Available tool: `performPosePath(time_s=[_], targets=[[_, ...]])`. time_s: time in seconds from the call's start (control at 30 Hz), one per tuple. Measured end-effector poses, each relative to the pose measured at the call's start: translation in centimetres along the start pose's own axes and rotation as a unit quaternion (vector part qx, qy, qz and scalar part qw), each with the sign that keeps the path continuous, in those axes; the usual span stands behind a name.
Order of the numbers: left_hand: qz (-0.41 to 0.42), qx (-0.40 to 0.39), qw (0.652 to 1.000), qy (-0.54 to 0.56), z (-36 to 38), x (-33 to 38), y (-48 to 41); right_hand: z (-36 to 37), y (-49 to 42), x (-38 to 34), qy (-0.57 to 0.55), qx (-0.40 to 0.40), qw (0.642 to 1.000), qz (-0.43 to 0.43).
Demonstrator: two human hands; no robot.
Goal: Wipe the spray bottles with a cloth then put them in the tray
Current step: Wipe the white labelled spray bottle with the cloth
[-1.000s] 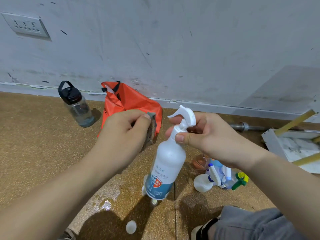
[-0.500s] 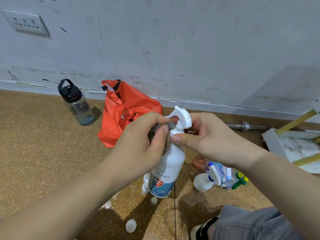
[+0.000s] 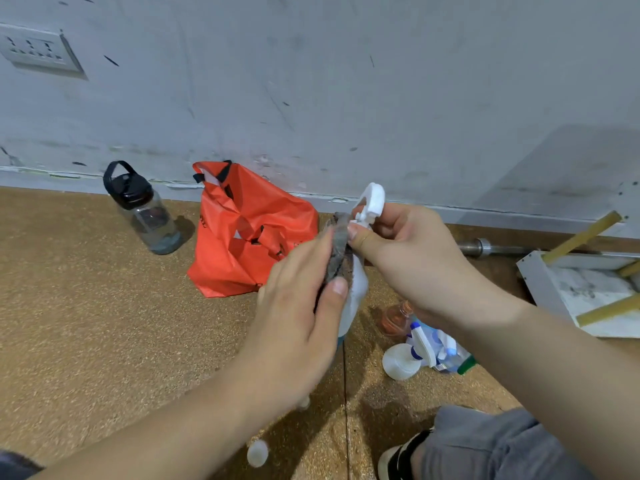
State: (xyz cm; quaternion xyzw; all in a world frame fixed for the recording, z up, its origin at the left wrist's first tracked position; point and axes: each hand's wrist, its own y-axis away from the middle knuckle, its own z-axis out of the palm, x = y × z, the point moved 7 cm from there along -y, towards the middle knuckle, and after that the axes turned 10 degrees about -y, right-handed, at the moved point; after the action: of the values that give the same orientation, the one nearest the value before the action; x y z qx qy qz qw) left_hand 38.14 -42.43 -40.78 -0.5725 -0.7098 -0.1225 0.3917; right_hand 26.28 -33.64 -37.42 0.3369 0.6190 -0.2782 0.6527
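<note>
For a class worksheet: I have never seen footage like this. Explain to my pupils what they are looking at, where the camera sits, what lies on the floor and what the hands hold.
There is no machine here: these are a person's two bare hands, filmed by one wide-angle camera worn on the head, looking forward and down. The right hand pinches the trigger top of a white spray bottle. The left hand grips a grey cloth against the bottle's neck to wipe it. On the brown floor more spray bottles lie below the right arm. An orange bag and a black-capped water bottle stand near the wall. What looks like a white tray sits at the far right.
</note>
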Motion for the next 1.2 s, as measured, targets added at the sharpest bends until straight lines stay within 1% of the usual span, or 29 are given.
performPosePath(time_s=[0.03, 0.07, 0.1, 0.13, 0.17, 0.23, 0.27, 0.3, 0.33, 0.37, 0.4, 0.43, 0.47, 0.5, 0.53, 0.57, 0.6, 0.63, 0.67, 0.7, 0.73, 0.8, 0.9, 0.93, 0.97, 1.07, 1.1, 1.13, 1.2], targets=[[-0.006, -0.001, 1.0, 0.003, 0.3, -0.3, -0.1, 0.1, 0.1, -0.1, 0.002, 0.007, 1.0, -0.003], [-0.015, -0.002, 0.999, 0.032, 0.5, -0.8, -0.2, 0.1, 0.1, -0.2, 0.002, 0.013, 1.0, -0.006], [-0.036, -0.004, 0.997, 0.075, 0.6, -1.4, -0.3, 0.0, 0.1, -0.4, 0.002, 0.021, 1.0, -0.011], [-0.076, -0.012, 0.989, 0.127, 0.6, -2.1, -0.3, -0.1, 0.1, -0.6, 0.004, 0.032, 0.999, -0.016], [-0.137, -0.023, 0.973, 0.185, 0.9, -3.0, -0.3, -0.2, 0.0, -0.9, 0.007, 0.046, 0.999, -0.022], [-0.28, -0.032, 0.921, 0.27, 1.9, -4.9, 0.2, -0.7, -0.3, -1.0, 0.004, 0.067, 0.997, -0.024], [-0.325, -0.037, 0.897, 0.296, 2.3, -5.3, 0.5, -0.8, -0.4, -1.0, -0.003, 0.073, 0.997, -0.02], [-0.342, -0.039, 0.886, 0.31, 2.6, -5.3, 0.5, -0.9, -0.6, -0.8, -0.005, 0.077, 0.997, -0.014], [-0.344, -0.035, 0.885, 0.313, 2.7, -4.9, 0.5, -0.9, -0.7, -0.6, -0.002, 0.079, 0.997, -0.008], [-0.321, -0.018, 0.897, 0.303, 2.6, -4.3, 0.4, -0.8, -0.7, -0.4, 0.002, 0.078, 0.997, -0.003], [-0.267, 0.007, 0.925, 0.27, 2.1, -3.4, 0.2, -0.5, -0.6, 0.0, 0.003, 0.075, 0.997, 0.002], [-0.187, 0.028, 0.959, 0.213, 1.3, -1.9, -0.2, -0.2, -0.6, 0.3, 0.003, 0.068, 0.998, 0.007], [-0.111, 0.043, 0.983, 0.137, 0.7, -0.6, -0.4, 0.3, -0.5, 0.6, 0.001, 0.058, 0.998, 0.012], [-0.053, 0.054, 0.994, 0.08, 0.3, 0.4, -0.5, 0.6, -0.4, 0.8, 0.0, 0.05, 0.999, 0.016], [-0.022, 0.06, 0.997, 0.045, 0.1, 0.6, -0.7, 0.9, -0.4, 0.8, -0.001, 0.048, 0.999, 0.017], [-0.011, 0.064, 0.997, 0.038, 0.0, 0.3, -0.9, 0.9, -0.5, 0.7, -0.003, 0.052, 0.999, 0.015], [-0.015, 0.062, 0.996, 0.058, 0.0, -0.5, -1.0, 0.8, -0.7, 0.6, -0.008, 0.061, 0.998, 0.01], [-0.036, 0.054, 0.993, 0.098, 0.3, -1.6, -1.1, 0.6, -0.9, 0.3, -0.015, 0.073, 0.997, 0.003], [-0.077, 0.047, 0.985, 0.15, 0.5, -2.8, -1.0, 0.2, -1.1, 0.1, -0.021, 0.088, 0.996, -0.003], [-0.142, 0.044, 0.968, 0.2, 1.0, -4.1, -0.7, -0.3, -1.4, -0.1, -0.025, 0.104, 0.994, -0.006], [-0.221, 0.036, 0.942, 0.252, 1.8, -5.3, -0.2, -0.7, -1.6, -0.1, -0.03, 0.118, 0.992, -0.006], [-0.346, 0.011, 0.879, 0.329, 3.6, -7.1, 1.0, -1.3, -1.9, -0.1, -0.043, 0.143, 0.989, 0.0], [-0.459, -0.013, 0.774, 0.437, 4.7, -7.9, 1.6, -1.5, -2.0, -0.3, -0.041, 0.162, 0.986, -0.001], [-0.486, -0.019, 0.746, 0.455, 4.7, -8.0, 1.8, -1.5, -2.0, -0.3, -0.038, 0.164, 0.986, -0.002], [-0.504, -0.028, 0.729, 0.462, 4.6, -8.0, 1.9, -1.5, -2.0, -0.3, -0.038, 0.165, 0.986, -0.003], [-0.538, -0.074, 0.695, 0.471, 4.7, -7.8, 2.7, -1.4, -1.8, -0.2, -0.038, 0.149, 0.988, -0.004], [-0.544, -0.084, 0.688, 0.473, 4.7, -7.7, 2.9, -1.2, -1.8, -0.2, -0.034, 0.138, 0.99, -0.004], [-0.542, -0.094, 0.689, 0.473, 4.7, -7.5, 3.0, -1.0, -1.8, -0.2, -0.031, 0.125, 0.992, -0.004], [-0.53, -0.096, 0.701, 0.467, 4.6, -7.1, 2.7, -0.9, -1.9, -0.3, -0.043, 0.106, 0.993, -0.001]])
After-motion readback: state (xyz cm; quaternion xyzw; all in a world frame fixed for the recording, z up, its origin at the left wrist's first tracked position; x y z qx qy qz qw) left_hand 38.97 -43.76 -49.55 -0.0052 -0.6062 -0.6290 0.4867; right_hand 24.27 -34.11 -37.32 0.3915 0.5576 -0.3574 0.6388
